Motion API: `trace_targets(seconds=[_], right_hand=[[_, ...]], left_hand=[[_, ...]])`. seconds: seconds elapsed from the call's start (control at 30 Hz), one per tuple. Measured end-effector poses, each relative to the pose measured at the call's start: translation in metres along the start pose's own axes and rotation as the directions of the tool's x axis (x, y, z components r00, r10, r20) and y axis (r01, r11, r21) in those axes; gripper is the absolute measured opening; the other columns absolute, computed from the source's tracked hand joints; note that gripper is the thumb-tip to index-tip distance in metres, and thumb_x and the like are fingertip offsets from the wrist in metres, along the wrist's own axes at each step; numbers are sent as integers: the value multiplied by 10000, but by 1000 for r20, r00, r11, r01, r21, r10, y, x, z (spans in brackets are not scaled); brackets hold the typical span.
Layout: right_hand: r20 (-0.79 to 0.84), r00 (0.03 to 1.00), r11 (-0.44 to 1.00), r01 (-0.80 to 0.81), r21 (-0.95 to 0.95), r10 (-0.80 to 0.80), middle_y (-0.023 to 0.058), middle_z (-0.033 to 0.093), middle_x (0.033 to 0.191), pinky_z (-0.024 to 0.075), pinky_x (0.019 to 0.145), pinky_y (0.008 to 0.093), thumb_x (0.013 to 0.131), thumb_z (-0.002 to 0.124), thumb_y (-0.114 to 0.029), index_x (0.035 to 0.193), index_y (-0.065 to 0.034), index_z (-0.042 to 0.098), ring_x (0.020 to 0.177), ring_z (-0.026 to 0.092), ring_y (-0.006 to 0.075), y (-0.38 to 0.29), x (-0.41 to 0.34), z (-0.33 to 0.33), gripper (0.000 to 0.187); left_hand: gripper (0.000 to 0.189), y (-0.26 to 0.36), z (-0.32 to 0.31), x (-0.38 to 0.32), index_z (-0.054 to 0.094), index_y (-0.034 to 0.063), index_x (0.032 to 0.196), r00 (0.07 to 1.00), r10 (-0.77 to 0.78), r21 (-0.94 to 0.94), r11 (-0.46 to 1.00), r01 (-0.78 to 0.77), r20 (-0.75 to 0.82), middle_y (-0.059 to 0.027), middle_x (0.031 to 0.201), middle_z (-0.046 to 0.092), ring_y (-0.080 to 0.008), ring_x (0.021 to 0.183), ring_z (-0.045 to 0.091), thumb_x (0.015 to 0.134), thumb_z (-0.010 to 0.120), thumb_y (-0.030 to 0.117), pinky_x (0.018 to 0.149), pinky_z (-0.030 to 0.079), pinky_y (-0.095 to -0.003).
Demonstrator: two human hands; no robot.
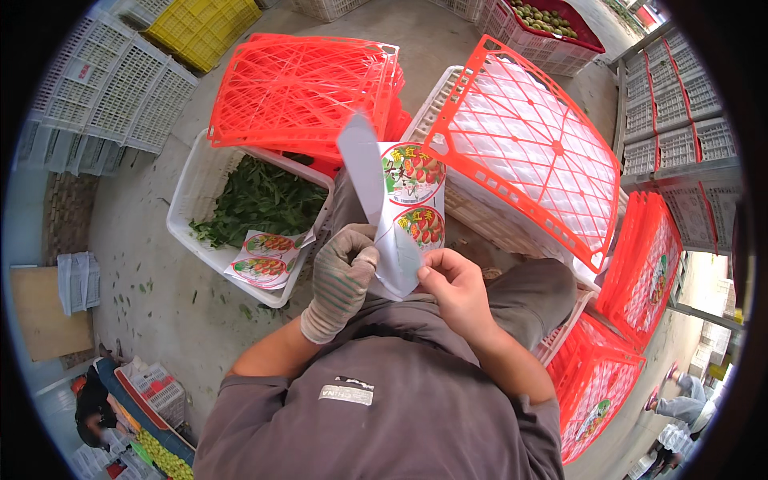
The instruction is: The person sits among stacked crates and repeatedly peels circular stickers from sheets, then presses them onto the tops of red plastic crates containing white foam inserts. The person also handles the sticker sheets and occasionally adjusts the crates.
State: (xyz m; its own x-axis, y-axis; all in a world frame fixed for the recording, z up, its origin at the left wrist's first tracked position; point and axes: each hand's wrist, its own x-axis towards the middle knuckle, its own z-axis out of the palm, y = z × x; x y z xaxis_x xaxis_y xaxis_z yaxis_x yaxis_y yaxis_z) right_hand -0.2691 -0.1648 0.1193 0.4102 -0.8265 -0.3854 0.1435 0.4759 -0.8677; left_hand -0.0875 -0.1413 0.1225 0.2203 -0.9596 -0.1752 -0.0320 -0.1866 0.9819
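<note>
In a striped knit glove, my left hand (345,276) grips the left edge of a sheet of round fruit stickers (414,180), beside a loose grey-white strip. My bare right hand (459,291) pinches the sheet's curled lower corner between thumb and fingertips. More sticker sheets (264,261) lie on green leaves (258,192) in a white plastic crate (198,234) at left. Red plastic lattice lids (300,90) are piled behind that crate. On the right, another red lattice lid (557,147) covers white padding over a pale crate.
Upright red lids with stickers (645,270) and more red lids (600,384) stand at right. White crates (114,78) and a yellow crate (204,30) are stacked at upper left. A fruit-filled crate (540,45) stands at the back; people are at both lower sides.
</note>
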Motion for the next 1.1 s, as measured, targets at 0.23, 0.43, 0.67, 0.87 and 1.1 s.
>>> trace_targets(seconds=[0.23,0.43,0.67,0.87,1.1], right_hand=[[141,877,885,-438,-157,459,81,644,980,537,786,306,889,581,-90,1022,4,596,848,646,152,3,7,-5,163],[248,745,634,661,-400,-620,162,530,1227,514,750,319,749,614,49,1148,-29,607,925,620,256,-17,16,2,407],[615,476,-105,732,-674,-629,90,565,1061,521,765,363,683,623,-62,954,-94,638,962,594,271,-34,49,-1,273],[788,332,-348,760,-549,-519,91,598,916,489,804,354,686,587,-165,822,-36,599,971,592,249,-34,52,8,188],[896,362,-406,801,-440,-255,67,547,867,460,791,337,670,588,-190,778,-63,613,898,543,217,-7,54,44,169]], left_hand=[[158,-18,-12,0,506,38,756,991,136,-121,984,-133,16,-49,938,615,-65,770,483,883,520,131,694,417,-241],[78,-12,-24,7,503,12,758,937,321,-124,944,-305,140,-139,1003,641,-113,799,575,802,482,-50,721,486,-253],[65,-16,-29,12,507,0,757,937,291,-148,953,-266,193,-126,989,644,-87,798,556,805,499,-43,710,482,-245],[534,-9,-45,12,507,17,1196,960,24,-387,918,89,279,-107,1206,572,-164,1058,545,871,626,424,912,446,-314],[448,-6,-55,20,559,-1,1215,969,-143,-94,982,165,202,-67,1092,627,-133,977,592,941,577,353,849,486,-301]])
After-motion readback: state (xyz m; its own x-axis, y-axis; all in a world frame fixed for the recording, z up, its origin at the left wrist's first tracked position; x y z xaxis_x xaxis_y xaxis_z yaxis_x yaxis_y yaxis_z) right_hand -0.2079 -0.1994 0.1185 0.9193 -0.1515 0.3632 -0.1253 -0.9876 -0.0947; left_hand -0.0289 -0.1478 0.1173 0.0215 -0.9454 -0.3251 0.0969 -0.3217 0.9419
